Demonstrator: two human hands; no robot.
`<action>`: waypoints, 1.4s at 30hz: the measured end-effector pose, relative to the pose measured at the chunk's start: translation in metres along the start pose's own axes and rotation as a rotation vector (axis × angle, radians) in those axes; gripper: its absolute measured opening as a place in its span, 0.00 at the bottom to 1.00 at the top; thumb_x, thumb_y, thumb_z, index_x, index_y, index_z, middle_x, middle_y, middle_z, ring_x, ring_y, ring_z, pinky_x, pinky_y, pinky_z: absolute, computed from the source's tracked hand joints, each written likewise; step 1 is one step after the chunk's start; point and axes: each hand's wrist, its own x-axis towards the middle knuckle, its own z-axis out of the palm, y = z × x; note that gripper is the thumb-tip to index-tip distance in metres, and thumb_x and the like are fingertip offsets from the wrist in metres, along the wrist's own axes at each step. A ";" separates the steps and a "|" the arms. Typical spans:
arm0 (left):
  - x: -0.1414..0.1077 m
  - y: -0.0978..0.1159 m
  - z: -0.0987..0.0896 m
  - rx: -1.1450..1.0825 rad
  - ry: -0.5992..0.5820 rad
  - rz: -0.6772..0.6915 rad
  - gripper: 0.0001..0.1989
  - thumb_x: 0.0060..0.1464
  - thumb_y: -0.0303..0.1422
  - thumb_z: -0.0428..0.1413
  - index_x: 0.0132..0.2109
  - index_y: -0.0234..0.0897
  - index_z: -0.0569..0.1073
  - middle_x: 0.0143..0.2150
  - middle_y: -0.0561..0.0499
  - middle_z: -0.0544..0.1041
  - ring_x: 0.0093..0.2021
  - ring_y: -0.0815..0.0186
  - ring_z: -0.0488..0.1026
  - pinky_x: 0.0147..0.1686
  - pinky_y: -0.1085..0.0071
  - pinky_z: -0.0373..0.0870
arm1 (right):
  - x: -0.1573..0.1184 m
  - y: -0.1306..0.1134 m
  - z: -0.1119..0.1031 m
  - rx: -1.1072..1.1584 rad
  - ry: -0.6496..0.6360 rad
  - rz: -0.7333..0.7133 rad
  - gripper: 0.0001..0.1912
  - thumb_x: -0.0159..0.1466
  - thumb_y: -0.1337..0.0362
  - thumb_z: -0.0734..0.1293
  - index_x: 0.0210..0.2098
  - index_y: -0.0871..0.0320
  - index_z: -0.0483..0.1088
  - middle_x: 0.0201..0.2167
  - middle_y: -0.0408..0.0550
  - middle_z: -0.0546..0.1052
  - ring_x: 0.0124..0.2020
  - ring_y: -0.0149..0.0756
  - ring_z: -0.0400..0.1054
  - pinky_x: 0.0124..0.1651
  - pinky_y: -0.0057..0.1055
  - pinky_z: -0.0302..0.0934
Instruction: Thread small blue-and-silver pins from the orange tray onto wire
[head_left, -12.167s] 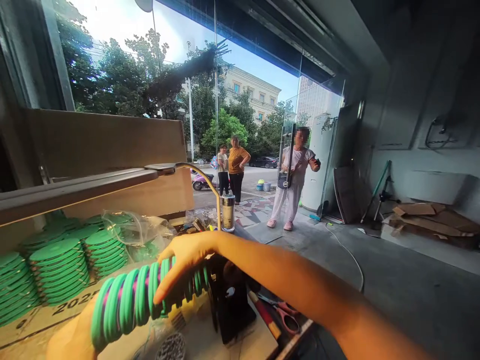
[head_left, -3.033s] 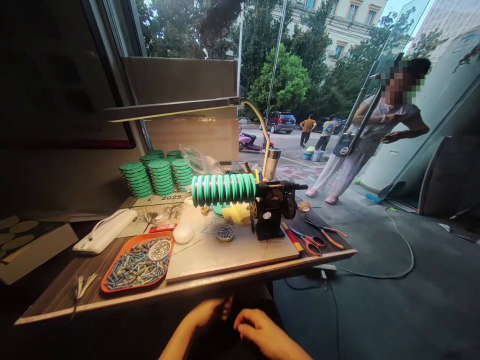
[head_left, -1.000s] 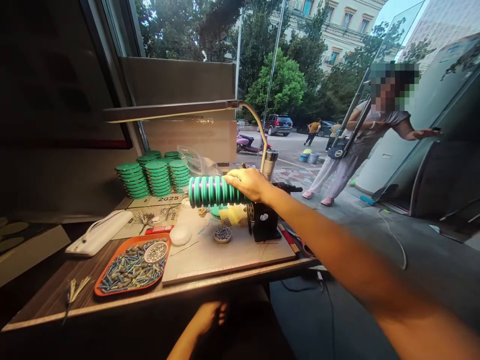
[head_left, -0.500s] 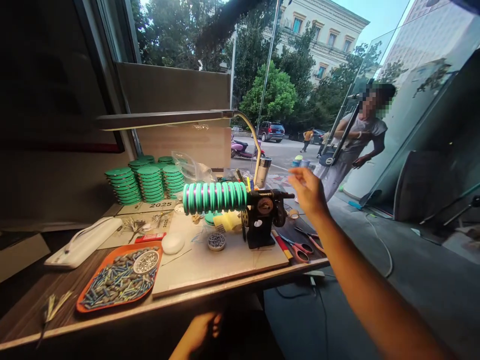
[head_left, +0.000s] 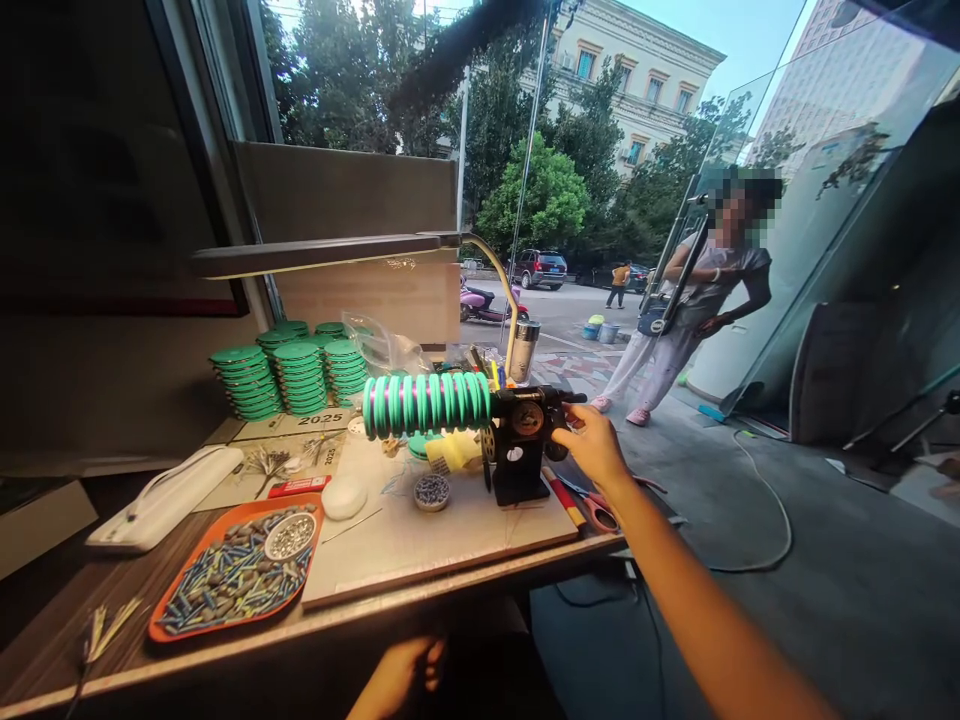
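Observation:
My right hand [head_left: 596,450] is at the right end of a small black hand winder [head_left: 523,475], thumb and fingers closed around its crank [head_left: 556,440]. The fingers partly cover the crank. From the winder's left side a row of green spools [head_left: 427,403] sticks out level on its shaft. My left hand [head_left: 405,668] is low in front of the table edge, fingers curled in shadow; what they hold, if anything, is hidden. Below the spools, a small round dish of dark beads [head_left: 432,491] sits on the wooden board [head_left: 390,560].
Stacks of green spools [head_left: 300,385] stand at the back left, under a desk lamp [head_left: 322,255]. An orange tray [head_left: 217,630] of small floats or tubes lies at left. Red-handled scissors [head_left: 602,515] rest right of the winder. A person [head_left: 720,290] stands beyond at right.
My right hand has moved down and left from beside the winder and closed on its crank. The left hand stays curled low. The person at right has shifted a little.

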 end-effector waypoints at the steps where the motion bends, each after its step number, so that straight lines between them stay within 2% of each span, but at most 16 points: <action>1: 0.001 -0.002 -0.001 -0.001 0.006 -0.003 0.22 0.50 0.43 0.55 0.18 0.37 0.57 0.16 0.62 0.53 0.17 0.74 0.50 0.21 0.74 0.52 | 0.000 0.000 -0.001 0.010 -0.007 -0.003 0.26 0.44 0.61 0.62 0.41 0.64 0.73 0.32 0.47 0.70 0.32 0.28 0.58 0.38 0.27 0.57; 6: 0.008 -0.011 -0.003 -0.001 0.046 -0.012 0.23 0.52 0.43 0.54 0.18 0.37 0.56 0.15 0.62 0.52 0.16 0.75 0.48 0.20 0.75 0.51 | -0.001 0.003 0.002 0.053 -0.027 -0.014 0.26 0.45 0.60 0.61 0.41 0.66 0.73 0.30 0.46 0.70 0.31 0.28 0.60 0.37 0.26 0.56; 10: 0.012 -0.016 -0.001 -0.004 0.084 -0.017 0.25 0.50 0.45 0.55 0.17 0.38 0.53 0.14 0.63 0.48 0.16 0.75 0.44 0.19 0.75 0.47 | 0.000 0.007 0.003 0.068 -0.028 -0.027 0.25 0.45 0.60 0.61 0.40 0.66 0.73 0.30 0.46 0.70 0.32 0.28 0.60 0.37 0.25 0.56; 15: 0.011 -0.014 0.000 -0.034 0.080 -0.041 0.27 0.40 0.51 0.58 0.16 0.38 0.52 0.14 0.63 0.49 0.16 0.76 0.43 0.20 0.74 0.45 | 0.000 0.010 0.005 0.081 -0.041 -0.037 0.27 0.44 0.60 0.61 0.42 0.66 0.71 0.32 0.48 0.71 0.33 0.29 0.61 0.36 0.25 0.56; 19: 0.010 -0.009 0.003 -0.064 0.070 -0.061 0.30 0.29 0.55 0.61 0.14 0.39 0.51 0.13 0.62 0.48 0.16 0.76 0.44 0.20 0.73 0.41 | 0.001 0.006 0.006 0.069 -0.044 -0.080 0.25 0.44 0.60 0.60 0.39 0.65 0.72 0.30 0.47 0.71 0.32 0.28 0.61 0.36 0.25 0.57; 23: 0.012 -0.011 0.003 -0.083 0.074 -0.058 0.30 0.27 0.55 0.61 0.14 0.40 0.52 0.13 0.62 0.47 0.16 0.77 0.44 0.20 0.72 0.41 | -0.002 0.004 -0.001 0.038 -0.048 -0.113 0.22 0.44 0.60 0.63 0.38 0.63 0.71 0.28 0.45 0.70 0.30 0.28 0.61 0.35 0.25 0.57; 26: 0.014 -0.016 0.001 -0.082 0.089 -0.034 0.29 0.32 0.53 0.60 0.15 0.39 0.52 0.14 0.63 0.48 0.16 0.77 0.43 0.20 0.73 0.43 | -0.011 -0.010 -0.012 0.005 0.051 -0.107 0.23 0.48 0.59 0.62 0.42 0.64 0.67 0.32 0.48 0.70 0.32 0.29 0.61 0.36 0.28 0.59; 29: 0.016 -0.021 -0.001 -0.068 0.104 -0.015 0.27 0.41 0.49 0.58 0.16 0.38 0.52 0.14 0.63 0.48 0.16 0.76 0.43 0.19 0.74 0.45 | -0.025 -0.053 -0.014 -0.023 0.182 -0.169 0.21 0.57 0.60 0.56 0.47 0.64 0.62 0.40 0.53 0.67 0.41 0.32 0.61 0.46 0.33 0.59; 31: 0.016 -0.021 -0.001 -0.058 0.115 -0.016 0.25 0.47 0.46 0.57 0.16 0.38 0.53 0.14 0.63 0.48 0.16 0.76 0.44 0.19 0.75 0.46 | -0.029 -0.095 -0.004 -0.034 0.096 -0.308 0.16 0.59 0.60 0.57 0.45 0.58 0.64 0.43 0.49 0.68 0.45 0.30 0.62 0.52 0.29 0.58; 32: 0.016 -0.020 -0.001 -0.053 0.119 -0.019 0.25 0.49 0.44 0.56 0.16 0.38 0.53 0.14 0.64 0.48 0.15 0.76 0.44 0.19 0.75 0.46 | -0.029 -0.116 0.004 -0.059 0.002 -0.417 0.15 0.60 0.60 0.58 0.44 0.56 0.66 0.45 0.47 0.68 0.49 0.29 0.61 0.55 0.27 0.56; 33: 0.016 -0.019 -0.001 -0.049 0.123 -0.023 0.24 0.51 0.43 0.55 0.17 0.38 0.53 0.14 0.64 0.48 0.15 0.76 0.44 0.18 0.75 0.47 | -0.026 -0.135 0.013 -0.192 -0.142 -0.561 0.17 0.62 0.58 0.57 0.49 0.55 0.64 0.49 0.47 0.66 0.53 0.31 0.58 0.59 0.30 0.53; 34: 0.015 -0.018 -0.001 -0.046 0.123 -0.028 0.24 0.52 0.42 0.54 0.17 0.37 0.54 0.14 0.64 0.49 0.15 0.76 0.44 0.18 0.75 0.47 | -0.022 -0.150 0.023 -0.354 -0.269 -0.634 0.20 0.63 0.55 0.56 0.52 0.54 0.62 0.53 0.48 0.64 0.56 0.34 0.56 0.60 0.33 0.52; 35: 0.013 -0.016 -0.001 -0.044 0.121 -0.035 0.23 0.53 0.41 0.54 0.17 0.37 0.54 0.14 0.63 0.50 0.15 0.76 0.45 0.18 0.76 0.48 | -0.017 -0.162 0.033 -0.515 -0.368 -0.641 0.24 0.63 0.50 0.54 0.55 0.52 0.60 0.55 0.48 0.63 0.58 0.37 0.55 0.60 0.36 0.52; 37: 0.009 -0.014 -0.001 -0.044 0.110 -0.052 0.23 0.54 0.40 0.53 0.18 0.37 0.55 0.14 0.63 0.51 0.15 0.76 0.47 0.17 0.76 0.49 | -0.005 -0.175 0.048 -0.594 -0.451 -0.607 0.27 0.63 0.44 0.51 0.52 0.53 0.63 0.51 0.51 0.68 0.54 0.41 0.61 0.55 0.40 0.56; 39: 0.005 -0.012 -0.001 -0.050 0.094 -0.067 0.22 0.55 0.39 0.53 0.18 0.36 0.56 0.15 0.63 0.52 0.14 0.76 0.48 0.17 0.77 0.50 | 0.006 -0.177 0.056 -0.629 -0.510 -0.569 0.32 0.62 0.41 0.46 0.47 0.55 0.67 0.45 0.52 0.72 0.48 0.42 0.66 0.50 0.39 0.59; 42: 0.001 -0.010 0.002 -0.066 0.071 -0.073 0.21 0.57 0.38 0.52 0.19 0.35 0.58 0.15 0.63 0.54 0.14 0.77 0.50 0.16 0.77 0.52 | 0.017 -0.175 0.056 -0.662 -0.588 -0.551 0.36 0.61 0.39 0.43 0.44 0.54 0.69 0.44 0.52 0.73 0.47 0.41 0.68 0.48 0.36 0.60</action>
